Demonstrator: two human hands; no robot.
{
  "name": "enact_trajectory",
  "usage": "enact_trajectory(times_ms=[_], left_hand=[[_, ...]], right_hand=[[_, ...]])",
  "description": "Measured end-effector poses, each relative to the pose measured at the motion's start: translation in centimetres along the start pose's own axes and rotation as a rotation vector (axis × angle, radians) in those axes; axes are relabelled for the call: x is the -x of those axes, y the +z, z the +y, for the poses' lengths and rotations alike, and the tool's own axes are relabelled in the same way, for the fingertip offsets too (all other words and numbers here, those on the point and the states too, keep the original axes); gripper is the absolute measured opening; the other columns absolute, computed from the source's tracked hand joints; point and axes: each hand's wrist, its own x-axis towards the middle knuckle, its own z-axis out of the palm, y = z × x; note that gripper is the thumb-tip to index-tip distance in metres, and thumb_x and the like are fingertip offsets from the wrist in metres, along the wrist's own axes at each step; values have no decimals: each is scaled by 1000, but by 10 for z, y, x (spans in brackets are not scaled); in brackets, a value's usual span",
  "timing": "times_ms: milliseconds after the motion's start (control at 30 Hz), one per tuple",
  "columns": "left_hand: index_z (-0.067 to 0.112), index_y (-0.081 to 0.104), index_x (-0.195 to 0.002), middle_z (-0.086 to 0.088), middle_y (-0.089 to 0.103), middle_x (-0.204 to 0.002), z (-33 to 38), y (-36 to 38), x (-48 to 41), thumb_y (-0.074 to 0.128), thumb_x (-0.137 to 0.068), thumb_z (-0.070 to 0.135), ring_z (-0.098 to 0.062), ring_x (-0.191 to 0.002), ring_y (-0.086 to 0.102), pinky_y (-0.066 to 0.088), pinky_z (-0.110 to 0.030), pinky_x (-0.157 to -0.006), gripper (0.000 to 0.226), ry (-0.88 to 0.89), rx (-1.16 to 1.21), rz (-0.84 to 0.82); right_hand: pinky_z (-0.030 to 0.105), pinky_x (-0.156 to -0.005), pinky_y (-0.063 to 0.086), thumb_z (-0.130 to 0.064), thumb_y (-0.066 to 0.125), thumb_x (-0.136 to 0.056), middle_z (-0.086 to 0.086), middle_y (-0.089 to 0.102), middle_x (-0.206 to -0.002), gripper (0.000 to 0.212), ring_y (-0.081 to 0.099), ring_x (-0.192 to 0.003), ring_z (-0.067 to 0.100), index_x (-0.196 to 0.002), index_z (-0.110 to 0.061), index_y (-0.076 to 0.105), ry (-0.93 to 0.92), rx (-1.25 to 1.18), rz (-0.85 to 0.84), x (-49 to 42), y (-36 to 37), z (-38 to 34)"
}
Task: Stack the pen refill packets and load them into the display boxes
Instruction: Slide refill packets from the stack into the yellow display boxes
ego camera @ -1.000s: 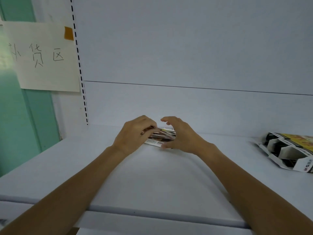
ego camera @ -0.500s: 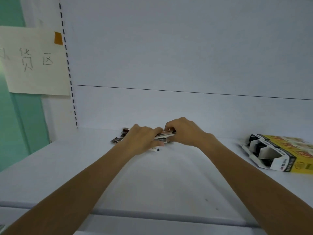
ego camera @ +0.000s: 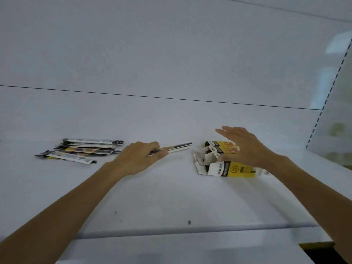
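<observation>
While a thin packet stack [ego camera: 172,148] is being gripped by the left hand [ego camera: 137,159], end aimed at the display boxes [ego camera: 224,169], these are apparently being steadied under the open right hand [ego camera: 245,147]; spare packets [ego camera: 82,150] are lying leftward on the shelf [ego camera: 171,197].

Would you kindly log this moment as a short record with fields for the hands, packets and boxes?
left hand: grips the held packets, free end pointing toward the display boxes
right hand: open, fingers straight, over the display boxes; contact unclear
loose packets: spread on the shelf, left of the left hand
display boxes: lying on the shelf, open ends facing left
</observation>
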Motion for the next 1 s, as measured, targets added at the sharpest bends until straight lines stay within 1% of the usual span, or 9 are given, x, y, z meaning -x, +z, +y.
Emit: enact_trajectory(times_ms=[67, 133, 233, 300, 467, 600, 767, 900, 1000], left_hand=[[20, 53, -87, 6, 50, -63, 20, 11, -5, 31, -92, 57, -19, -67, 53, 32, -26, -56, 44, -27, -27, 12], [24, 53, -89, 6, 51, -66, 34, 18, -7, 33, -92, 55, -21, -71, 54, 32, -25, -55, 37, -48, -87, 25], [40, 51, -100, 10, 51, -66, 47, 23, -4, 42, -91, 52, -19, -72, 54, 32, -22, -56, 18, -67, -121, 45], [43, 51, -103, 12, 51, -67, 52, 24, -1, 44, -90, 52, -18, -74, 54, 32, -20, -56, 17, -77, -137, 30], [42, 54, -105, 15, 51, -66, 68, 30, 6, 46, -91, 48, -16, -75, 53, 31, -15, -58, 17, -69, -159, 25], [41, 55, -104, 17, 51, -65, 77, 31, 12, 48, -90, 45, -14, -73, 50, 29, -12, -57, 16, -40, -160, 43], [41, 55, -106, 16, 51, -69, 85, 34, 11, 45, -92, 43, -15, -75, 50, 33, -21, -59, 17, -43, -132, -38], [37, 58, -110, 4, 64, -92, 97, 42, 2, 26, -86, 37, -18, -84, 55, 43, -31, -76, 40, -64, 67, -117], [27, 58, -117, 2, 61, -103, 121, 55, -15, 34, -90, 21, -15, -85, 54, 41, -27, -73, 37, -104, 268, -115]], right_hand=[[36, -112, 11, -98, 24, -49, -13, 18, -154, 108, 12, -140, 11, -143, -45, 20, 14, 34, -14, 20, 4, 34], [37, -112, 12, -100, 13, -43, -14, 21, -152, 115, 15, -139, 12, -142, -44, 25, 31, 14, 7, 39, 12, 63], [38, -114, 16, -94, 12, -57, -16, 21, -152, 99, 17, -138, 12, -141, -45, 24, 2, -28, 23, 58, 28, 90], [39, -113, 19, -90, 9, -63, -15, 23, -152, 90, 16, -137, 11, -141, -47, 24, -22, -54, 45, 62, 37, 96], [27, -104, 23, -72, 20, -76, -12, 37, -145, 72, 27, -130, 14, -138, -39, 38, -82, -124, 152, 60, 43, 97], [32, -103, 31, -63, 31, -81, -9, 42, -143, 62, 34, -128, 17, -137, -36, 42, -93, -109, 187, 59, 47, 99], [35, -102, 33, -68, 19, -77, -8, 44, -141, 73, 36, -127, 20, -136, -34, 43, -96, -98, 200, 57, 48, 100], [36, -102, 32, -66, 22, -79, -3, 46, -140, 69, 37, -125, 21, -135, -33, 46, -106, -107, 223, 57, 50, 98], [38, -101, 32, -64, 21, -81, -3, 46, -139, 67, 35, -125, 21, -135, -33, 46, -118, -78, 236, 60, 50, 95]])
